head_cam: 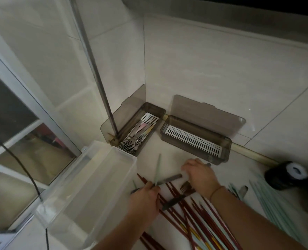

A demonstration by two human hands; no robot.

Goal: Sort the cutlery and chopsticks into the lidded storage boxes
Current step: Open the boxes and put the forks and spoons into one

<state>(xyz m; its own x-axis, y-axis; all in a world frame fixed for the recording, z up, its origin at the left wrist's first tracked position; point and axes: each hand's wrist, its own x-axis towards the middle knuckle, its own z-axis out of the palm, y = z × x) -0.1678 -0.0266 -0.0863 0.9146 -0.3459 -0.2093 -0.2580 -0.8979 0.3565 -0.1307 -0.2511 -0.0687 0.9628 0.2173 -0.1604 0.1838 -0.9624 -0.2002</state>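
**Both hands in the chopstick pile below two open storage boxes**

At far left a window frame [46,121] meets the tiled wall, and a dark cable [26,170] hangs across it. A clear plastic bin [88,186] stands on the white surface [153,147] beside the frame, nothing visible inside it.

Behind the bin, in the corner, sits the left smoky-brown storage box [140,123] with its lid [126,109] raised against the wall. Forks and other metal cutlery [134,138] lie on its white slotted tray.

The left hand [144,199] is low in the middle, fingers curled round a pale green chopstick [157,170] that points upward and a dark grey utensil handle [169,179] angled to the right. Dark red chopsticks [185,212] lie spread under and below both hands, with a few yellow and pale ones among them.

The right hand [200,175] reaches palm-down into the pile just below the right storage box [194,139]; whether its fingers hold anything cannot be told. That box stands lid up [205,114], its slotted tray bare.

Further right, pale green chopsticks [270,206] lie on the surface near a black cylindrical container [287,175]. No readable writing shows anywhere.
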